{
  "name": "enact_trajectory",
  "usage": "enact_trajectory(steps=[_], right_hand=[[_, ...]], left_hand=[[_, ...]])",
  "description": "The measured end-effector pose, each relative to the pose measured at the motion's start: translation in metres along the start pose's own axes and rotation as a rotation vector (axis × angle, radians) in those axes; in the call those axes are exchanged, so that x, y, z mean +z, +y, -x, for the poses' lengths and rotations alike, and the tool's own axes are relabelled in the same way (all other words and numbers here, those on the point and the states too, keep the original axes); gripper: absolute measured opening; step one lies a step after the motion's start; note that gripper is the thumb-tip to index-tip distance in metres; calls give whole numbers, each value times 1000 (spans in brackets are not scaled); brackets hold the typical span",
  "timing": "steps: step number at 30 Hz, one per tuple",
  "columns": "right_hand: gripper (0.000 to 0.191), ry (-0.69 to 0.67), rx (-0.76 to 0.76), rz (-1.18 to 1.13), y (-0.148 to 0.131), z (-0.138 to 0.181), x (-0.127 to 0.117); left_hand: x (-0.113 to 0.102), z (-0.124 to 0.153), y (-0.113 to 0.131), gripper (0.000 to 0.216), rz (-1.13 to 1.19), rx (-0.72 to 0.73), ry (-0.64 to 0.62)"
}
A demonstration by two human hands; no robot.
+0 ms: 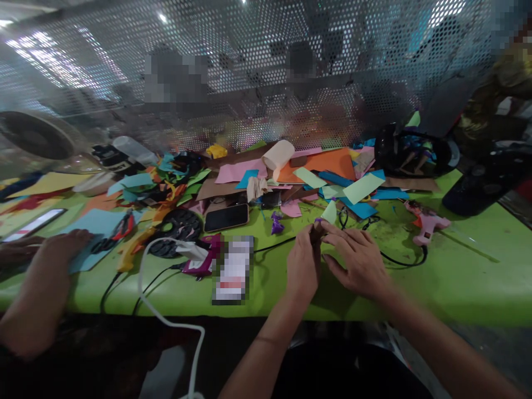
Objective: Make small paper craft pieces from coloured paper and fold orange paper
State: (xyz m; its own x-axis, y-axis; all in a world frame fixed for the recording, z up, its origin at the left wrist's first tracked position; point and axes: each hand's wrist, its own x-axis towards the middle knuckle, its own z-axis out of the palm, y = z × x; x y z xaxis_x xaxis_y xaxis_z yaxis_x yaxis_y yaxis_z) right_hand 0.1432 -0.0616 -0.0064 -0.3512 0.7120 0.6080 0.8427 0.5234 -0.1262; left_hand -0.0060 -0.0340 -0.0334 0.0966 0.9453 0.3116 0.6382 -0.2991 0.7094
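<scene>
In the middle of the green table edge, my left hand (305,263) is closed, with a small purple piece (318,220) showing at its fingertips. My right hand (359,257) comes in from the right. Its fingers are bent over the same piece against the left hand, with the thumb lower and apart. Most of what they hold is hidden. Just beyond them are a pale green paper piece (329,211) and black-handled scissors (343,217). A purple folded piece (276,223) lies to the left. A pink glue gun (429,223) rests at the right.
Left of my hands lie a lit phone (234,270), a dark phone (226,218) and a yellow glue gun (135,247). Paper scraps and a white cup (279,154) fill the back before a perforated panel (249,72). Another person's hand (62,252) rests at far left.
</scene>
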Motion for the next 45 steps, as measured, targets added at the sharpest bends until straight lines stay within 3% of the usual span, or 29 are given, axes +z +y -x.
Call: enact_trajectory(steps=[8,29,45], right_hand=[[21,6,-21,40,-2,0,1],[22,-46,-45,1,-2,-1,2],[25,-79,-69,-16,-3,-1,1]], left_hand=[[-1,-2,2,29,-58,-39,-38],[-7,-3,5,28,102,-128,-29],[-7,-3,2,20,355,-155,-47]])
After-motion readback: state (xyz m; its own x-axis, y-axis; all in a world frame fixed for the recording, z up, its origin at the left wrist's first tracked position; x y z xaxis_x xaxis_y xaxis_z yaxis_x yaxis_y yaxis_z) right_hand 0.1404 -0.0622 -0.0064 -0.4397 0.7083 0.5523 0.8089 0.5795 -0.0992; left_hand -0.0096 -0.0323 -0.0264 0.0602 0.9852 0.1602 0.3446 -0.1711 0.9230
